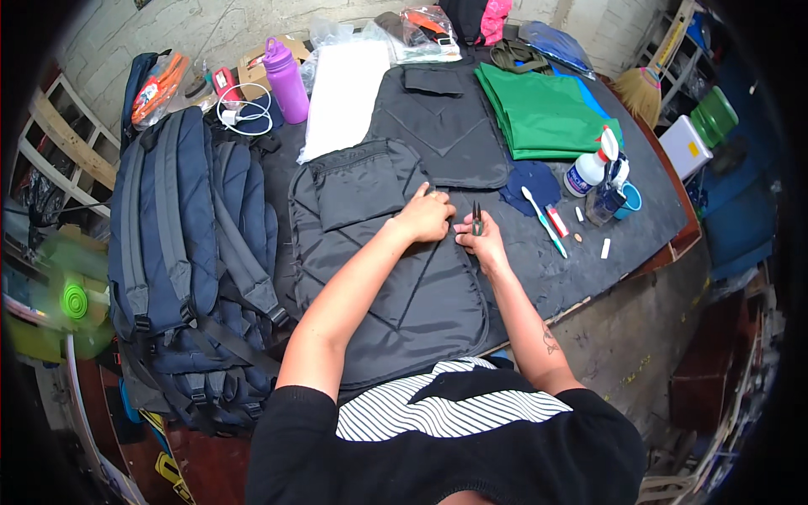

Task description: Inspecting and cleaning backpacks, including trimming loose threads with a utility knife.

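Observation:
A black quilted fabric panel [412, 290] with a stitched-on pocket [358, 187] lies flat before me. My left hand [425, 217] is closed at the panel's upper right edge, its fingers pinched together. Whether a thread or only the edge is between them is too small to make out. Just to the right, my right hand [481, 240] grips small thread snips [477, 220], their dark pointed blades facing away from me. A second black quilted panel [442, 135] with a small pocket lies beyond, touching the first or very near it.
Dark blue backpacks [168, 227] are piled on the left. A purple bottle [286, 84] stands at the back, near white sheeting [345, 84]. Green fabric [547, 109] lies far right. Nearer are a spray bottle [587, 174], a light blue cup [629, 200] and a toothbrush [545, 220].

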A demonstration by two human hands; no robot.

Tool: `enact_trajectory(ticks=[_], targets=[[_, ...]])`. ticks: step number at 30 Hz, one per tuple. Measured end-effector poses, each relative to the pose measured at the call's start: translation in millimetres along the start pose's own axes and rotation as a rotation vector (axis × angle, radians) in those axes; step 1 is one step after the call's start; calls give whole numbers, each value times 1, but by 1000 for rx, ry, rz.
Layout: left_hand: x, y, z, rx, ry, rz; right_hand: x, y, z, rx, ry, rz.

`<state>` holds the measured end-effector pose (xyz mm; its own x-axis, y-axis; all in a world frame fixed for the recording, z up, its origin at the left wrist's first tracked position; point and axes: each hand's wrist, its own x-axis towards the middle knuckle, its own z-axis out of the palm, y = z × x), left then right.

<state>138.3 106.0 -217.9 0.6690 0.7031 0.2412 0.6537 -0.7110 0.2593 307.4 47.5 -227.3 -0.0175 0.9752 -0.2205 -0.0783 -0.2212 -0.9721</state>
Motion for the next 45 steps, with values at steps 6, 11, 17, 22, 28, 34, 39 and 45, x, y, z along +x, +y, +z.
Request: enact_trajectory(ticks=[6, 11, 17, 22, 28, 34, 39, 45], targets=[[6, -8, -30, -435, 23, -208, -5, -5, 4, -46, 60, -76], [1, -25, -20, -753, 41, -222, 5, 16, 9, -237, 85, -281], [-1, -26, -19, -955, 52, -211, 3, 10, -1, -215, 78, -275], [1, -28, -17, -1023, 88, -266, 4, 6, -1, -253, 27, -249], [7, -28, -1, -1033, 121, -377, 9, 3, 8, -312, 12, -256], [6, -23, -5, -1000, 106, -389, 11, 0, 11, -421, 17, -226], [4, -16, -14, -811, 198, -405, 9, 1, 2, -184, -6, -203], [-30, 39, -31, -175, 521, -245, -31, -31, -27, -382, -135, 202]])
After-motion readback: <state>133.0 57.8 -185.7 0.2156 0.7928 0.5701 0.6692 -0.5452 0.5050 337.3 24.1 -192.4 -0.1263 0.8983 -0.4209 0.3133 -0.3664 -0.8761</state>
